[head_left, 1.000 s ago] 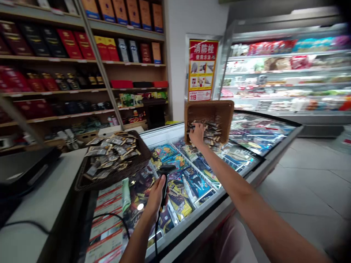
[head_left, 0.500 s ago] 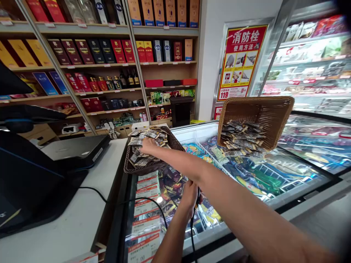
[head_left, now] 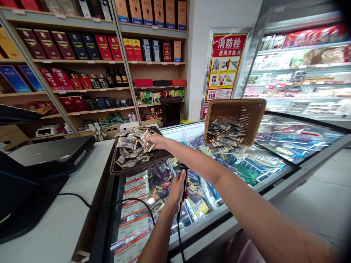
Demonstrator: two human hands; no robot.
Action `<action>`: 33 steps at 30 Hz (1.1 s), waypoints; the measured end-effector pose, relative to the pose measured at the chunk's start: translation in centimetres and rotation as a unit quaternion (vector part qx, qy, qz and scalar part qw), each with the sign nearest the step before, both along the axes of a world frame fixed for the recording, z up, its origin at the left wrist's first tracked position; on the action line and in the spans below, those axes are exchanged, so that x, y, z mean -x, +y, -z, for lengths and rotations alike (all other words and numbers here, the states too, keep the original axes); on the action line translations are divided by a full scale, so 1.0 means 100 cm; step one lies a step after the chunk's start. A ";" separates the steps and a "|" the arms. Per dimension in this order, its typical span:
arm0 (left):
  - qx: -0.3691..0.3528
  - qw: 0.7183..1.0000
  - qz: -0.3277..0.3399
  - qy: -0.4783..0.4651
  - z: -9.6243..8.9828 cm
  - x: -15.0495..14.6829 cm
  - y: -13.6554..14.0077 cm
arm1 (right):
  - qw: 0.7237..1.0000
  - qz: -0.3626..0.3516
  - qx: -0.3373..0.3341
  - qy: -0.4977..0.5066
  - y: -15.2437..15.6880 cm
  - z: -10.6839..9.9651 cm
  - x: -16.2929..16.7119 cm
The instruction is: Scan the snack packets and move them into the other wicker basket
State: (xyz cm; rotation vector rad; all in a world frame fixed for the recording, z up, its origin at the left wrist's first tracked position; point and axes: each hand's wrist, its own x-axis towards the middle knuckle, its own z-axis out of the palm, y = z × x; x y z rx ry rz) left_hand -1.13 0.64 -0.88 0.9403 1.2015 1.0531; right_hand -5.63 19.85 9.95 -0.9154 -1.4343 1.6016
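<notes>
1. Left hand (head_left: 177, 188) is closed around the handle of a black handheld scanner (head_left: 184, 171); right hand (head_left: 158, 140) reaches across the left forearm to a dark-brown wicker basket (head_left: 137, 169).
2. Small, flat, shiny packets (head_left: 127, 143), clear and dark with tan edges and pale printed labels, lie in a loose, overlapping heap in that basket, some rising to its rim.
3. Fingers of the right hand are bent together at one packet (head_left: 147, 141) on the heap's right side; they touch it, but whether they grip it I cannot tell.
4. From the scanner's lower end, a black cable (head_left: 179, 226) hangs down past the left wrist.
5. Farther right, a lighter brown wicker basket (head_left: 254, 126) holds similar packets, piled against its lower side.
6. Both baskets stand over a glass-topped chest freezer (head_left: 204, 231), the dark one near the white worktop (head_left: 65, 223) at left.
</notes>
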 end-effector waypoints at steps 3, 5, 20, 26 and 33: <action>-0.009 1.000 -0.008 0.002 -0.009 0.000 -0.004 | 0.993 -0.006 0.076 0.093 -0.010 0.001 -0.064; -0.016 1.000 -0.011 -0.006 -0.013 0.001 -0.006 | 0.989 0.032 0.064 0.132 -0.018 0.008 -0.109; -0.018 1.000 -0.006 0.001 -0.034 0.001 -0.006 | 0.886 0.288 0.128 0.342 -0.036 0.096 -0.256; -0.028 0.999 0.025 -0.008 -0.030 0.003 -0.004 | 0.871 0.238 0.145 0.405 -0.041 0.091 -0.262; -0.030 0.998 0.040 -0.030 -0.030 0.005 -0.004 | 0.864 0.182 0.160 0.441 -0.047 0.089 -0.268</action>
